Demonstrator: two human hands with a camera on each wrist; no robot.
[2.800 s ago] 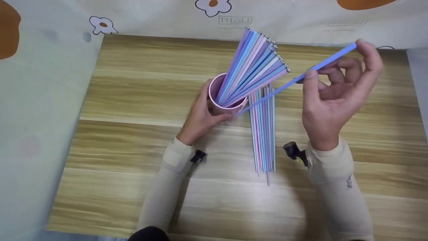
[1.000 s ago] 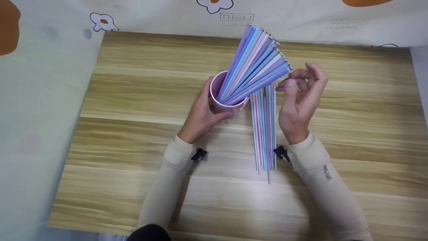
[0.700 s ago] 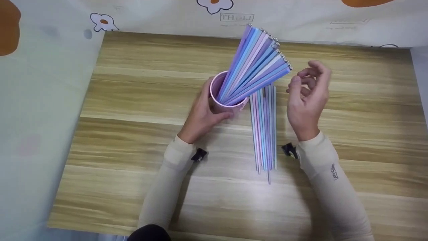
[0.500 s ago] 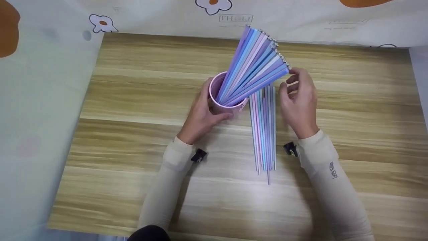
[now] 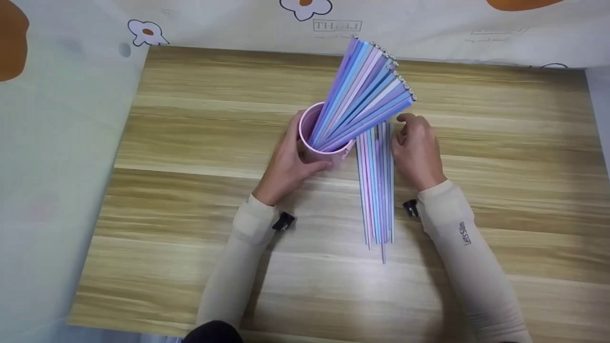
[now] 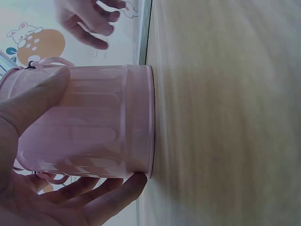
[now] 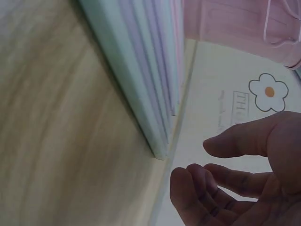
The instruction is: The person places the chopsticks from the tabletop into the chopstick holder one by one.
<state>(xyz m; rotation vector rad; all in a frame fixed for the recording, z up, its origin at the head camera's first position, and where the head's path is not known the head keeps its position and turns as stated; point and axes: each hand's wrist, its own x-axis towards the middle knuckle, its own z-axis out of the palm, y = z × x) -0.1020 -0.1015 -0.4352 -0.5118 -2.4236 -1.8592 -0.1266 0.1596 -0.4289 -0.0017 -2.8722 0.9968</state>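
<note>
In the left wrist view, my left hand (image 6: 28,113) holds a pink bucket (image 6: 94,122) around its side, with the thumb on one side and the fingers on the other. A fan of slim pastel sticks (image 5: 362,90) with sparkly upper ends leans to the right inside the bucket. My right hand (image 5: 419,155) hovers just right of a row of loose pastel sticks (image 5: 376,190) on the table. Seen from the right wrist, its fingers are loosely bent, apart from the thumb, with nothing between them. The lower ends of the bucket's sticks are hidden.
The wooden table (image 5: 190,119) carries the bucket and the loose sticks, which lie roughly parallel. At its far side hangs a pale sheet (image 5: 405,33) printed with flowers. Dark wrist cameras show at both cuffs.
A blue stick that my right hand held earlier now stands in the bucket at the fan's right edge. The right hand, after touching near its tip, has moved down beside the loose sticks.
</note>
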